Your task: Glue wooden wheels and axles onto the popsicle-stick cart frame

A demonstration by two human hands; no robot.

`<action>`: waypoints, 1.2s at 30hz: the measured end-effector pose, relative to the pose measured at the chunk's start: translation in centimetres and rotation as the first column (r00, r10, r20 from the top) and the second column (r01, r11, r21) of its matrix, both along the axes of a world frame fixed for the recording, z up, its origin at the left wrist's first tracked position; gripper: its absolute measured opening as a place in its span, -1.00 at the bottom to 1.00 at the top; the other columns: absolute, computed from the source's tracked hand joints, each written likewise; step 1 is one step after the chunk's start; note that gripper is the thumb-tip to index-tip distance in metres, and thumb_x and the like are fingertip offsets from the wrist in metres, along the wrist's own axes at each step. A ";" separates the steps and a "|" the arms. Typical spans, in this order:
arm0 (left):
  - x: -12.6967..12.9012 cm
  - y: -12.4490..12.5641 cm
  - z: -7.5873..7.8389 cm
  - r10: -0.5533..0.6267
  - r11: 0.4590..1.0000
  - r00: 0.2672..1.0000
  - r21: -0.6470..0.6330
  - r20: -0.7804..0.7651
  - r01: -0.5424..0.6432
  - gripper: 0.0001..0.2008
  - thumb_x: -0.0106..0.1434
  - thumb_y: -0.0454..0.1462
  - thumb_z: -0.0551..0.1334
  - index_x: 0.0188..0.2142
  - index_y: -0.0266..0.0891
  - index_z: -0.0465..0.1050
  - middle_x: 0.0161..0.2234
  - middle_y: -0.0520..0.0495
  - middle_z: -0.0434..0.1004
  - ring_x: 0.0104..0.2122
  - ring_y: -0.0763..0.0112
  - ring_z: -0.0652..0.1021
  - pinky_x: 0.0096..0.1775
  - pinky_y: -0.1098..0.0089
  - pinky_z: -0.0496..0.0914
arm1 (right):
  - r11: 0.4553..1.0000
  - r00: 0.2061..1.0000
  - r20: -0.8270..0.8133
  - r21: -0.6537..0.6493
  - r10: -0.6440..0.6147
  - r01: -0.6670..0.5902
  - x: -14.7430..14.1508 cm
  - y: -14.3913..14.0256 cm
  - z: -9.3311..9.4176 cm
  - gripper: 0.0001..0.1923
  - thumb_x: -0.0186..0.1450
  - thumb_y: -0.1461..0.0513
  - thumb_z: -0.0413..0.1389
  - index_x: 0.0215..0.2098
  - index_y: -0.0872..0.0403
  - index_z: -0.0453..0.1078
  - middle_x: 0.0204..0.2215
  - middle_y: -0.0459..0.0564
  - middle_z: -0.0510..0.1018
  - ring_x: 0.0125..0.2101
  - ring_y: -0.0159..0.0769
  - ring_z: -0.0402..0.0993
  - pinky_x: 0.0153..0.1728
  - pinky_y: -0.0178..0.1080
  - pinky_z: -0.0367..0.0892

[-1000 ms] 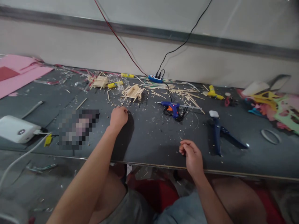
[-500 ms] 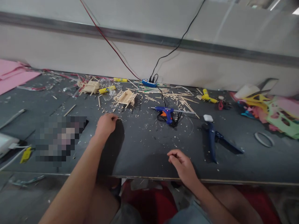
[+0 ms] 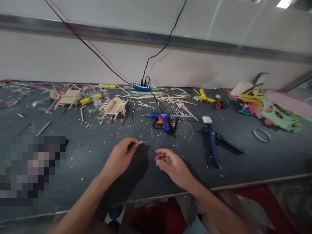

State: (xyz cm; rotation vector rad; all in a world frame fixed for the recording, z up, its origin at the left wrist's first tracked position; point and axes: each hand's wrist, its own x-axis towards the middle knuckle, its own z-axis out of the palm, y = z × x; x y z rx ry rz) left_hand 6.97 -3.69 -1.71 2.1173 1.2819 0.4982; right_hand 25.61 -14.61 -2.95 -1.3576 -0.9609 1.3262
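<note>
Between the thumb and fingers of my left hand [image 3: 123,154] is a short wooden stick [image 3: 140,142], its pale end poking out to the right. My right hand [image 3: 172,164] hovers just to the right over the dark tabletop, fingers loosely bent and apart, with nothing visible in them. Beyond both hands lies a blue glue gun [image 3: 165,121] with a glue stick in its back and a small red light on. A little wooden stick model [image 3: 113,106] stands farther back on the left, and a second one [image 3: 69,97] is beside it.
Loose wooden sticks [image 3: 179,100] lie near a blue power strip [image 3: 141,87]. To the right are a dark blue cutter tool [image 3: 213,146], a white case [image 3: 207,120], a ring of tape [image 3: 261,135] and coloured paper scraps [image 3: 280,115]. A blurred-out flat object [image 3: 36,162] lies left.
My left hand has come right and nearer with the short stick. My right hand has moved left toward it. The view has swung to the right.
</note>
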 end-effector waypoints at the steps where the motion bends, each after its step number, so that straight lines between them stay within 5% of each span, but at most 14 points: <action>1: 0.8 -1.2 0.1 -0.046 0.996 0.995 -0.072 0.086 0.052 -0.82 0.23 -0.19 0.03 -0.29 -0.12 0.37 -0.35 0.00 0.51 -0.35 0.36 0.50 -0.30 0.40 0.36 | 1.000 0.998 -0.057 0.019 -0.020 0.021 -0.4 0.3 -0.1 -0.65 0.11 0.20 0.16 -0.11 0.00 0.35 -0.31 -0.05 0.49 -0.33 -0.34 0.43 -0.35 -0.29 0.36; 6: 2.6 -4.6 0.2 -0.091 0.954 0.942 -0.242 0.323 0.176 -0.85 0.24 -0.20 0.05 -0.30 -0.12 0.37 -0.38 0.02 0.50 -0.36 0.42 0.49 -0.30 0.42 0.35 | 0.998 0.988 -0.146 0.041 -0.041 0.047 -1.3 1.1 -0.6 -0.80 0.12 0.17 0.17 -0.28 0.05 0.39 -0.45 -0.11 0.51 -0.45 -0.39 0.46 -0.40 -0.30 0.39; 19: 2.7 -4.8 0.0 -0.105 0.926 0.888 -0.281 0.449 0.251 -0.86 0.17 -0.21 0.18 -0.32 -0.20 0.45 -0.35 -0.02 0.50 -0.34 0.43 0.49 -0.25 0.41 0.37 | 0.996 0.995 -0.095 0.076 -0.043 0.050 -0.3 0.3 -1.3 -0.85 0.11 0.15 0.19 -0.41 0.07 0.45 -0.55 -0.11 0.57 -0.55 -0.39 0.47 -0.46 -0.28 0.40; 36: 0.5 -3.1 0.1 -0.129 0.991 0.983 -0.024 0.130 0.133 -0.77 0.24 -0.16 0.08 -0.31 -0.20 0.46 -0.34 0.01 0.53 -0.33 0.43 0.48 -0.28 0.45 0.31 | 0.994 0.990 0.100 0.068 -0.096 0.089 -1.0 0.6 -2.5 -0.79 0.14 0.10 0.14 -0.35 0.08 0.39 -0.56 -0.08 0.50 -0.57 -0.39 0.42 -0.54 -0.32 0.34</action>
